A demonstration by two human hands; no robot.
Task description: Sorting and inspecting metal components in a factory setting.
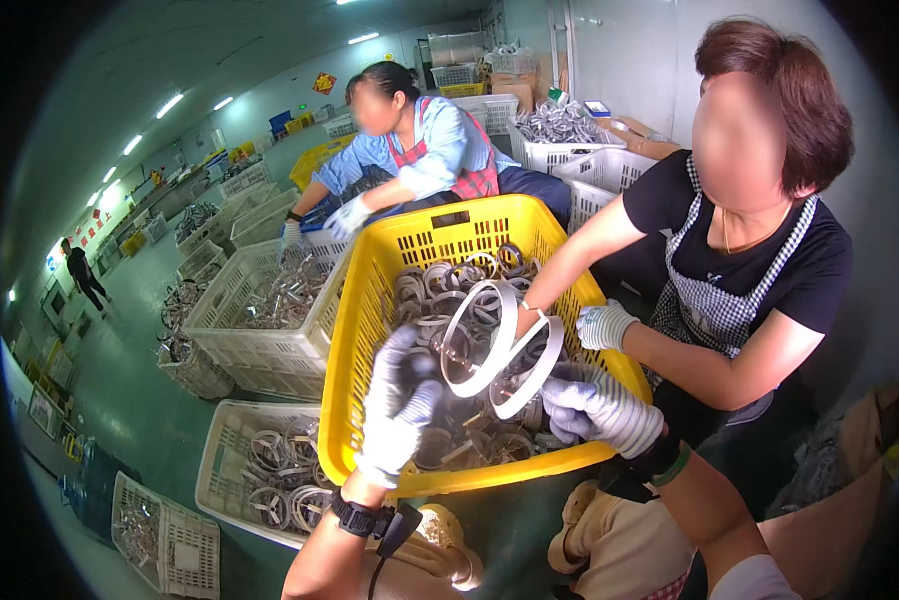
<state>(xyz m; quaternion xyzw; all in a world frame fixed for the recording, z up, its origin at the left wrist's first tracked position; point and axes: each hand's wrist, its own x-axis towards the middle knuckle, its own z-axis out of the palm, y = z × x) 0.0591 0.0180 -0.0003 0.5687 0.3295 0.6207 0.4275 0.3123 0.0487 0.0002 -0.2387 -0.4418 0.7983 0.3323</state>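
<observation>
My left hand (397,405), in a striped grey-white glove, is held over the near left part of the yellow basket (344,400). Its fingers are apart, with nothing seen between them. My right hand (604,408), gloved alike, has its fingers closed at the edge of a pale metal ring (534,372). Beside that ring, a second pale ring (481,345) shows above the pile; whether the two are joined I cannot tell. Below them, many loose metal rings (439,290) fill the basket. A co-worker's bare forearm (579,265) reaches in behind the rings.
The co-worker's gloved hand (605,325) rests by the basket's right rim. White crates of metal parts (254,340) stand at the left, with another crate (219,450) below. A second co-worker (439,150) sits beyond the basket. A cardboard box (829,520) is at the lower right.
</observation>
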